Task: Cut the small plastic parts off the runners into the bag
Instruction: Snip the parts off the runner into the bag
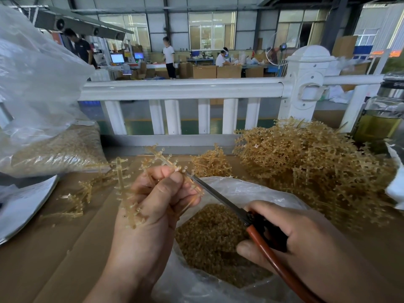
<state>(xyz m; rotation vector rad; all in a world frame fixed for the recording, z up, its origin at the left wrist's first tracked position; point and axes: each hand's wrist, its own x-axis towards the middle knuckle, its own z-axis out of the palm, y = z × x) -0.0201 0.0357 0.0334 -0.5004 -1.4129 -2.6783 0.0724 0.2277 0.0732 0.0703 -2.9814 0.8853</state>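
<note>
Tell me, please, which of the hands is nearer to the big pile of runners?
Right. The right hand, gripping the scissors, lies close by the pile; the left hand, holding one runner, is farther left.

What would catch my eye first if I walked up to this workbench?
Most likely the two hands in the middle. The left hand grips a branching amber runner, and the right hand holds red-handled scissors with the blade tips at it. Both are above an open clear bag of cut parts. After that, the big tangled heap of runners on the right, behind the bag.
</note>
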